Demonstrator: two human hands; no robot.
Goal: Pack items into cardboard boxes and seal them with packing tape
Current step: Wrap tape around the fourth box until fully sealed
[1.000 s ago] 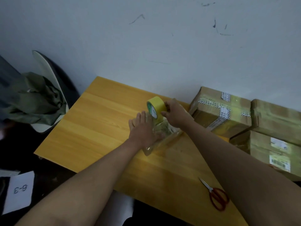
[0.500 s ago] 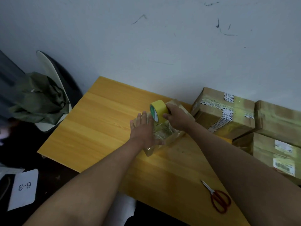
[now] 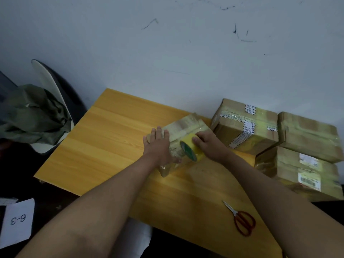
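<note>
Box [image 3: 183, 127] sits mid-table, wrapped in glossy tape, lying at a diagonal with its far end toward the wall. Left hand [image 3: 158, 146] lies flat on the box's left half, fingers straight and together, palm down, pressing; it grips nothing. Right hand [image 3: 209, 144] holds the tape roll [image 3: 191, 148], fingers curled over the roll's far side, thumb side hidden. Roll is yellow with a green-printed core, standing on edge on the box's near right part, core opening facing the camera-left. Both forearms reach in from the bottom edge, left from lower left, right from lower right.

Table [image 3: 104, 146] is yellow wood grain, its far edge against a pale wall [image 3: 186, 53] marked with dark scuffs. Scissors [image 3: 241, 219], red handles, lie on the table near its front edge, right of the left forearm and just left of the right forearm, blades shut and pointing away to the upper left; well apart from the box.

Three more taped boxes at the table's right end: one [image 3: 247, 127] just beside the right hand with black-and-white printed tape strips, one [image 3: 309, 135] further right by the wall, one [image 3: 301, 174] in front with white labels.

Off the table to the left: green cloth [image 3: 33, 114] heaped over a chair [image 3: 50, 84]. Paper sheet [image 3: 17, 220] reading "6-3" lies lower left on the dark floor.
</note>
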